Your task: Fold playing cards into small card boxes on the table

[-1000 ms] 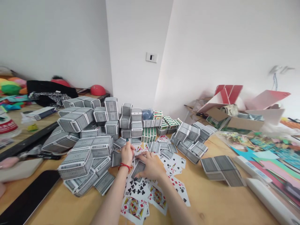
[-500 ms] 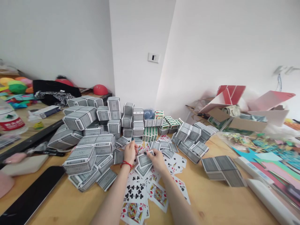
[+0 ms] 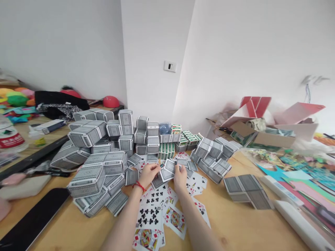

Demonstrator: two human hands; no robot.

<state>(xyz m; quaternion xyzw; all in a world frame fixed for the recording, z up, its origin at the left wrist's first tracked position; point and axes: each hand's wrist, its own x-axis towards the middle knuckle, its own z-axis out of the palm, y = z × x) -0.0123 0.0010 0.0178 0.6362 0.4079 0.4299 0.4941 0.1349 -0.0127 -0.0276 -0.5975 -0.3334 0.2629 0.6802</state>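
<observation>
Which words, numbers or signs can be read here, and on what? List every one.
"10", with club signs: ten-of-clubs card.
"K": king card at the bottom.
"6" or "9", cannot tell which: card by the right forearm.
Bottle label: lettering too blurred.
Held card: patterned back, nothing legible.

Smooth paper playing cards (image 3: 148, 217); a smooth wood worktop (image 3: 225, 223); a matt cardboard box (image 3: 274, 140); black cloth (image 3: 48, 98); a matt wall (image 3: 235, 45).
</observation>
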